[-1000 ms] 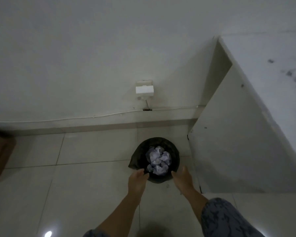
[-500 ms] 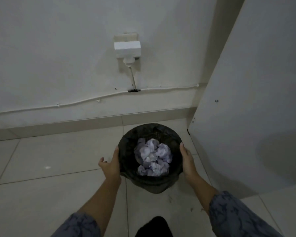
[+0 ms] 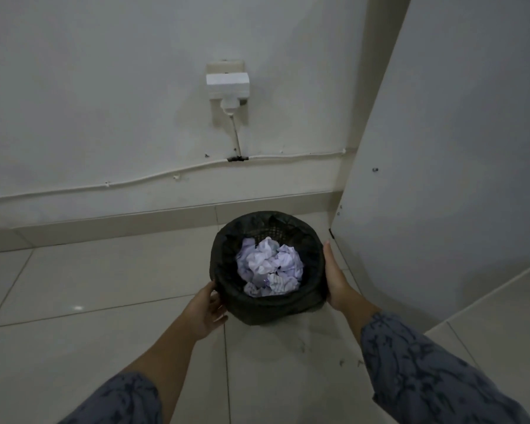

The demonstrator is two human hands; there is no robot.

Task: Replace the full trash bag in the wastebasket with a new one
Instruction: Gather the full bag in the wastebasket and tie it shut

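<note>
A small round wastebasket [image 3: 268, 312] stands on the tiled floor near the wall, lined with a black trash bag [image 3: 224, 255] folded over its rim. Crumpled white and pale purple paper [image 3: 270, 266] fills the bag. My left hand [image 3: 204, 313] curls around the basket's lower left side, fingers against the bag. On the opposite side my right hand [image 3: 335, 280] lies flat against the bag, fingers pointing away from me. Both forearms wear blue patterned sleeves.
A white cabinet panel [image 3: 441, 179] rises close to the basket's right. On the wall behind sits a white socket with an adapter [image 3: 227, 87], and a thin cable [image 3: 135, 180] runs along the wall above the skirting. Pale floor tiles [image 3: 104, 286] spread to the left.
The view has come closer and lower to the basket. My hands went from its near rim to its two sides; the left hand now sits lower and closes on the bag.
</note>
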